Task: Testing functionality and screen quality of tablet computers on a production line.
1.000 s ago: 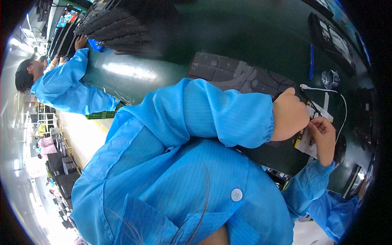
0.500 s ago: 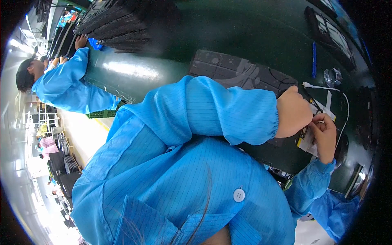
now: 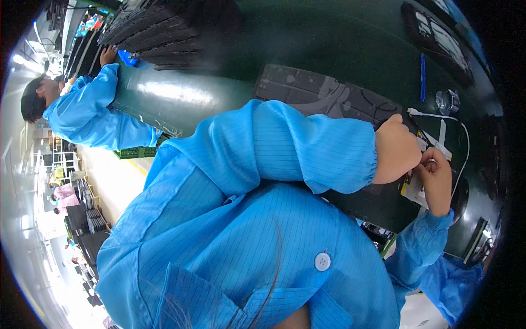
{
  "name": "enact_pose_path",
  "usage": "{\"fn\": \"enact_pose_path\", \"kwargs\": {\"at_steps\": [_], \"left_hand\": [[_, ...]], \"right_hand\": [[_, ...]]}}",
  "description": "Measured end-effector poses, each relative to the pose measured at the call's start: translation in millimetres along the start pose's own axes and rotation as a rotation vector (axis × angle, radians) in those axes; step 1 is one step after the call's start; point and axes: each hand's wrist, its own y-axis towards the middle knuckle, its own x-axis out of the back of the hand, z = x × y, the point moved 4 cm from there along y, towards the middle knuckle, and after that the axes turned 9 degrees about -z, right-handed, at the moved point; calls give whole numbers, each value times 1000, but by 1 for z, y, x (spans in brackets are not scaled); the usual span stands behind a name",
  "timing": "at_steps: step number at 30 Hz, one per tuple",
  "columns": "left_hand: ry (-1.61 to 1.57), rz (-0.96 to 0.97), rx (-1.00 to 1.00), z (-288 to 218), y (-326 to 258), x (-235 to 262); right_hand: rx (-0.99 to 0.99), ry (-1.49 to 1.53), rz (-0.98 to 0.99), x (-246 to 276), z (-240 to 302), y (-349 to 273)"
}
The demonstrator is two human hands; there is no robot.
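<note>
My left hand [image 3: 397, 149] reaches across from the left, its fingers curled and mostly hidden behind its back. Close against it, my right hand [image 3: 436, 178] is pinched, thumb and fingertips together; whatever lies between the fingertips is too small or covered to name. Both hands are over a dark piece with a white and yellow patch [image 3: 415, 193], partly covered by them. Beside my left hand lies a dark grey flat panel [image 3: 307, 88] with a faint pattern, its near part hidden under my blue sleeve.
A white cable [image 3: 466, 137] curves past my right hand. Beyond it are a clear roll [image 3: 448, 101], a blue stick [image 3: 423, 78] and a black framed device [image 3: 438, 41]. Stacked dark panels [image 3: 159, 35] stand at the far left, near a co-worker in blue [image 3: 93, 115].
Both hands have shifted very slightly to the right, staying together over the same spot. The right fingers look a little more closed together.
</note>
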Motion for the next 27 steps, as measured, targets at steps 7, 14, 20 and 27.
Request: {"fn": "enact_pose_path", "kwargs": {"at_steps": [7,14,20,27], "left_hand": [[20,-5,-22,0,-1,0],[49,47,-21,-1,0,4],[-27,-36,31,-2,4,11],[28,-401,-30,-12,22,10]], "right_hand": [[7,-66,25,2,2,5],[103,-117,25,6,12,14],[390,-230,-51,9,28,7],[80,153,104,16,-1,12]]}}
